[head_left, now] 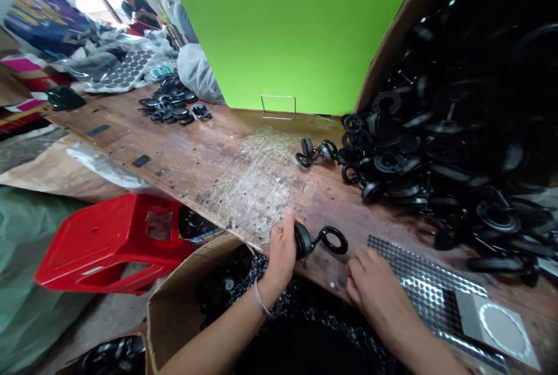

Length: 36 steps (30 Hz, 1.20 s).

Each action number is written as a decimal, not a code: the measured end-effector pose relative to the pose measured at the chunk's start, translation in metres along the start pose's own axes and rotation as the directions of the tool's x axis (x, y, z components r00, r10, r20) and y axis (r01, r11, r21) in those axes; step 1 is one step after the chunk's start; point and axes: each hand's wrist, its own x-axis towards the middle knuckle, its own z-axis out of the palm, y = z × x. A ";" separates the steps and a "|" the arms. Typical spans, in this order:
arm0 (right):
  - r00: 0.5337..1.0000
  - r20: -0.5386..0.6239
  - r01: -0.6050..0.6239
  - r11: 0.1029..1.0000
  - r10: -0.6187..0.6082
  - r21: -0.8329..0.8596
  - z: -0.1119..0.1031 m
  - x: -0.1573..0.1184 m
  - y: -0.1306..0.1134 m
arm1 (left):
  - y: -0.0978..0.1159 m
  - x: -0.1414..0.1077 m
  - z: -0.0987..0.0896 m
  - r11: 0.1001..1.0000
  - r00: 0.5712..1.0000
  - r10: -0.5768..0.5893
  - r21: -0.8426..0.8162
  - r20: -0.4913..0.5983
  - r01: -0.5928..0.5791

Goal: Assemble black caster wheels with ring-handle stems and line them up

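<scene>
My left hand (283,244) grips a black ring holder (303,240) by its thick round base, above the front edge of the wooden table. A short arm joins that base to an open ring (335,240), which points right toward my other hand. Just past the ring, my right hand (372,279) is closed with its fingers curled; whether anything small is pinched in them is hidden. Beside it on the table lies a silvery sheet of small round pieces (418,273). A grey square card with a white ring (499,322) rests on the sheet's right end.
A large heap of black ring holders (405,165) spills from a carton at right. A green board (288,32) stands behind the wooden table (196,160). More black parts (170,99) lie at far left. A red stool (113,241) and an open carton (174,305) stand below; another person (137,9) sits behind.
</scene>
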 end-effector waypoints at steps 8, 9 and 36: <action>0.960 -0.252 0.009 0.891 0.119 0.455 -0.034 0.020 -0.022 | 0.002 -0.003 -0.002 0.999 0.998 0.036 -0.012 0.042 -0.035; 0.960 -0.237 -0.007 0.859 0.150 0.512 -0.037 0.027 -0.024 | 0.003 -0.004 -0.001 0.999 0.997 0.052 0.001 0.053 -0.052; 0.988 0.148 -0.151 0.555 0.051 0.818 -0.040 0.038 -0.020 | 0.001 -0.014 0.008 0.988 0.981 0.108 0.094 0.162 -0.124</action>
